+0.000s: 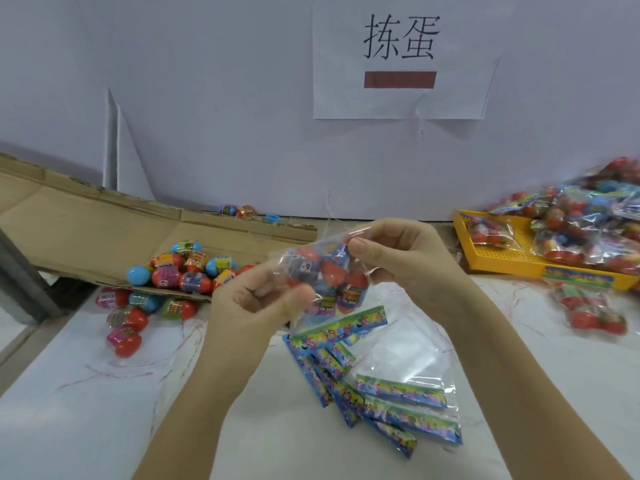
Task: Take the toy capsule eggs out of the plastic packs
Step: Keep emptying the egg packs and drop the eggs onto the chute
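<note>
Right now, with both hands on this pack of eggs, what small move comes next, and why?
Probably pull the pack apart between the left hand and right hand, which both pinch it; its eggs are inside, and the loose eggs lie on the left.

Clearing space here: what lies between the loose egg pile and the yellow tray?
Head view: the left hand and right hand hold a pack of eggs there; under them lie empty clear bags and printed header cards.
</note>
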